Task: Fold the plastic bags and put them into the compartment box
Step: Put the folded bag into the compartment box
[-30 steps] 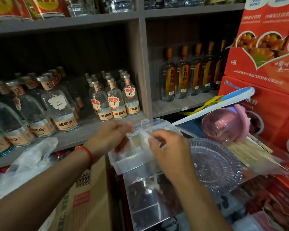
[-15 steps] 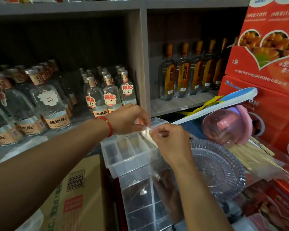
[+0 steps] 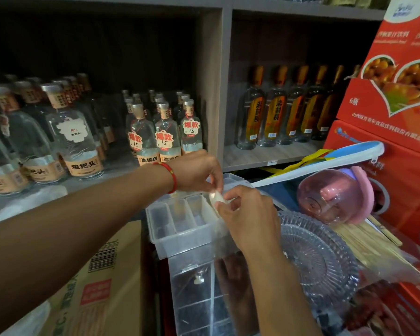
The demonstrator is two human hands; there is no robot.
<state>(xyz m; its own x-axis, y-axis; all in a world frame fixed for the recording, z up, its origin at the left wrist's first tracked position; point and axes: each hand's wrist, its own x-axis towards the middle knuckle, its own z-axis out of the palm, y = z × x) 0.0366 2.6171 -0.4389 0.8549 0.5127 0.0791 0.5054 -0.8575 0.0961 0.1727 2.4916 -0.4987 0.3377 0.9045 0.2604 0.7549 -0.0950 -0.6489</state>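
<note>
Folded bag (image 3: 217, 199): small, white-translucent, thin film, compacted to a flat wad. It is pinched between both hands just above the right end of the box (image 3: 180, 226).

Left hand (image 3: 197, 170): fingers curled down, fingertips clamped on the bag's upper edge. A red cord bracelet (image 3: 170, 175) is worn at the wrist.

Right hand (image 3: 249, 219): fingers curled, thumb and forefinger clamped on the bag from below and from the right. Both grips are closed on the same wad; the hands are touching or nearly so at the bag.

Box: clear rigid plastic, rectangular, rounded rim, split by thin upright dividers into narrow cells. Three cells are seen on the left side; contents cannot be told. The right end is hidden behind the right hand. Its hinged lid (image 3: 233, 180) is seen open behind the hands. The box is seated on a clear acrylic case (image 3: 199, 294) with reflective walls.

Right of the box: a pressed-glass dish (image 3: 325, 263), round, with radial ribs, is seen just beside the right forearm. A pink translucent cup (image 3: 325, 195) lies on its side behind the dish. A bundle of bamboo skewers (image 3: 364, 241) in clear wrap is seen beside it.

Left of the box: a brown corrugated carton (image 3: 102, 275) with barcode and red label is seen.

Behind: a grey wooden shelf (image 3: 264, 156) is stocked with clear glass liquor bottles (image 3: 166, 137). Red cardboard drink cartons (image 3: 386, 112) are stacked at right.
</note>
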